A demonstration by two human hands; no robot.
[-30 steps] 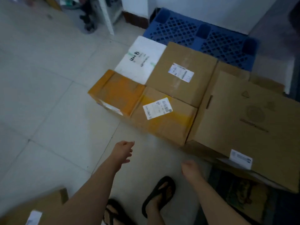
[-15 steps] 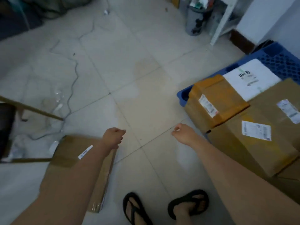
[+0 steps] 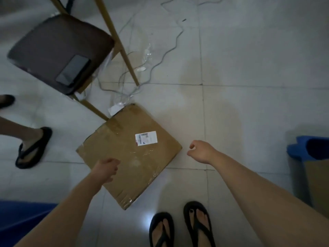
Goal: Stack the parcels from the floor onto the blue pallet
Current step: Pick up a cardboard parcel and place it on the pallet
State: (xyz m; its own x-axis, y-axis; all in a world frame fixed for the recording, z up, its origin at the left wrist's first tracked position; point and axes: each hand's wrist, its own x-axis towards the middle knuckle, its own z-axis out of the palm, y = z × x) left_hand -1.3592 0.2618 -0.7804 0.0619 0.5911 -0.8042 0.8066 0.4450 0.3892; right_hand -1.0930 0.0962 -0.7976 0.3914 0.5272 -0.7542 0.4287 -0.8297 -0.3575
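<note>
A flat brown cardboard parcel (image 3: 130,154) with a white label lies on the tiled floor, turned like a diamond, right in front of my feet. My left hand (image 3: 106,168) hovers over its near-left part with fingers loosely curled, holding nothing. My right hand (image 3: 200,151) is just off the parcel's right corner, fingers loosely curled and empty. A corner of the blue pallet (image 3: 306,147) shows at the right edge, with a cardboard box (image 3: 318,182) beside it.
A brown-seated chair (image 3: 58,49) with a phone (image 3: 73,70) on it stands at the upper left; its wooden legs reach the parcel's far corner. Cables (image 3: 160,56) trail over the floor behind. Another person's sandalled foot (image 3: 33,147) is at the left. A blue object (image 3: 19,220) lies lower left.
My view has swung left from the stacked pallet to the floor parcel. Both hands have moved toward that parcel, the left one now over it.
</note>
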